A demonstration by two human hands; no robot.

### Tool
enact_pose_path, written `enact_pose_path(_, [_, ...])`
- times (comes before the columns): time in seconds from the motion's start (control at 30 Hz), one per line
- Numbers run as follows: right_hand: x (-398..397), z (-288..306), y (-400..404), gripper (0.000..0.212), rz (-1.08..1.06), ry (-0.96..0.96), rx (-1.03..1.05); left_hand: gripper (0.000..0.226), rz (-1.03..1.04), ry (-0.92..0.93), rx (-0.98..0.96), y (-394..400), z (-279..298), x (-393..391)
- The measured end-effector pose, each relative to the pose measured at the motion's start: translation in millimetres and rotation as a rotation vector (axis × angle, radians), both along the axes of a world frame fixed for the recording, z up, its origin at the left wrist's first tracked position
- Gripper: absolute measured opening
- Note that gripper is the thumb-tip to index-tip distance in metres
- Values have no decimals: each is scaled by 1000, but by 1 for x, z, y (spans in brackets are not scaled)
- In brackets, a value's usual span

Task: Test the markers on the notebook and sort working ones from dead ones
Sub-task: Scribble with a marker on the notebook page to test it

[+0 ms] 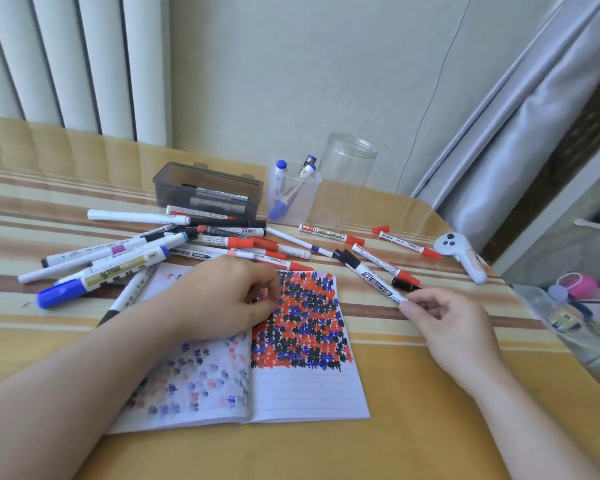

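A black-capped marker (371, 277) is pinched at its tail end by the thumb and fingers of the right hand (444, 323), its capped end angled up and away over the tabletop (430, 427), just right of the open notebook (305, 393). The left hand (222, 299) is laid on the notebook's left page with fingers curled loosely near the gutter; nothing can be seen in its grip.

The right page is covered in its upper part with red, blue and black test marks, while ruled lines below remain blank. The step in hand is judged to be the start of a test: the cap must be pulled off, probably by the left hand, before the tip is tried on the blank lines.

A pile of markers (174, 247) is spread behind and left of the notebook, and red-capped ones (385, 265) lie right of it. Farther back, a dark box (208, 188) holding a few markers, a clear cup (291, 195) with blue-capped ones and a clear jar (350, 174) are lined up; which is meant for working or dead markers cannot be told. A white controller (461, 254) lies at the right edge. The loose red-capped markers lie near the right hand and could be knocked.
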State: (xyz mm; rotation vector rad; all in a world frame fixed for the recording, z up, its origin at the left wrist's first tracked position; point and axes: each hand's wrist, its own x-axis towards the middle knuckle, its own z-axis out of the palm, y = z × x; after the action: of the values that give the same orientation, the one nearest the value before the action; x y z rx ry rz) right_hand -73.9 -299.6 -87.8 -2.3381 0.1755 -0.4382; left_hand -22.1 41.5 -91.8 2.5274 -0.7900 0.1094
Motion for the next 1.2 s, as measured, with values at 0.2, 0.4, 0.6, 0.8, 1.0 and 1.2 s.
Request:
enact_pose_path(0.2, [-6,11,55,17,281,-49,-49,53,-94,-18,-175,-5,3,-8])
enact_pose_path(0.4, [15,19,93,12,268,-115,338,34,-69,-125,-26,-11,-4,-4])
enact_pose_path(0.6, [27,3,129,57,664,169,778,25,-174,-107,-190,-14,0,-7])
enact_pose_path(0.8, [20,-6,132,42,624,88,732,32,-290,-14,-293,-17,9,-11])
enact_pose_path(1.0, [21,11,110,12,521,31,871,28,-149,36,-243,-15,-2,-11])
enact_pose_path(1.2, [-2,16,56,18,623,205,484,27,-193,-28,12,-14,-5,-7])
